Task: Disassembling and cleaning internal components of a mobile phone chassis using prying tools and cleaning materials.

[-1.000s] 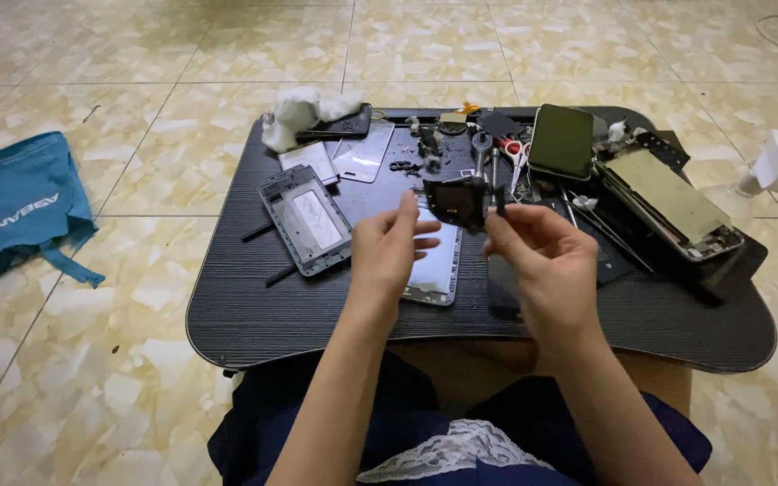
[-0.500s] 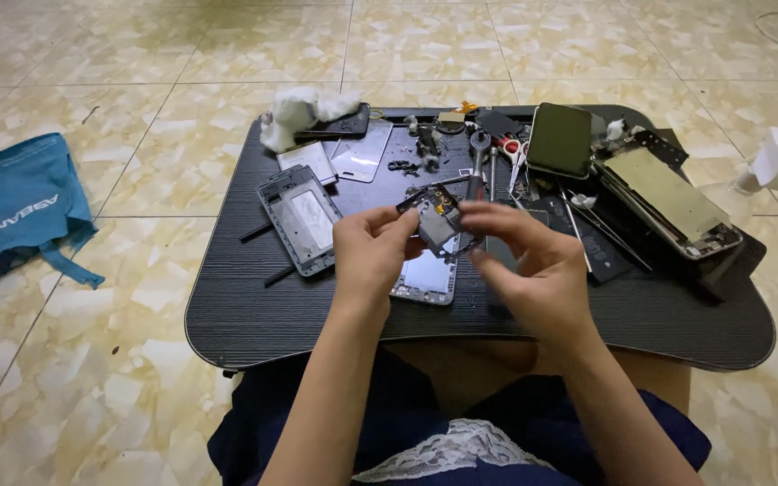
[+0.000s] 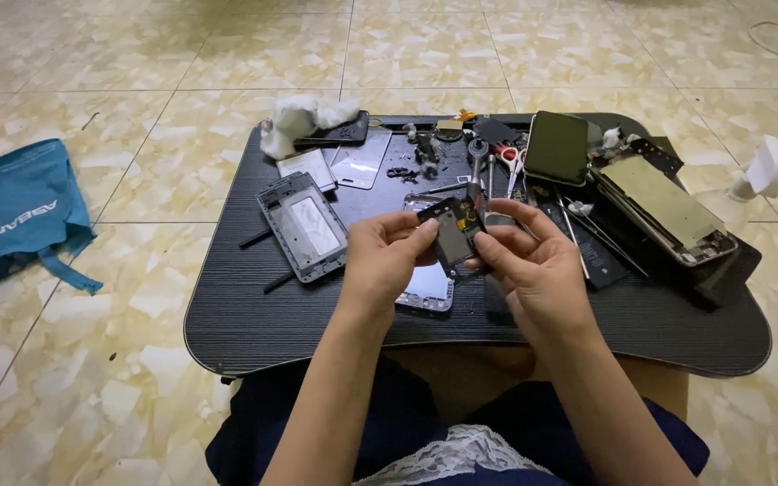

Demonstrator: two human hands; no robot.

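Note:
A small dark phone circuit board [image 3: 455, 232] with a gold patch is held up between both hands above the black lap table [image 3: 254, 324]. My left hand [image 3: 387, 263] pinches its left edge with thumb and fingers. My right hand [image 3: 533, 261] grips its right side, fingers curled behind it. Under the hands lies an opened phone body [image 3: 429, 288] with a pale inside. A grey phone frame [image 3: 303, 227] lies flat to the left of my left hand.
The table's far side holds a white cloth [image 3: 303, 121], glass panels [image 3: 360, 157], scissors [image 3: 512, 162], a dark phone [image 3: 557, 147] and a disassembled tablet-like unit [image 3: 668, 207]. A blue bag [image 3: 15, 211] lies on the tiled floor at left, a white charger [image 3: 763, 171] at right.
The board has gone from my right hand's side toward the middle, and both hands now hold it closer together and slightly nearer to me.

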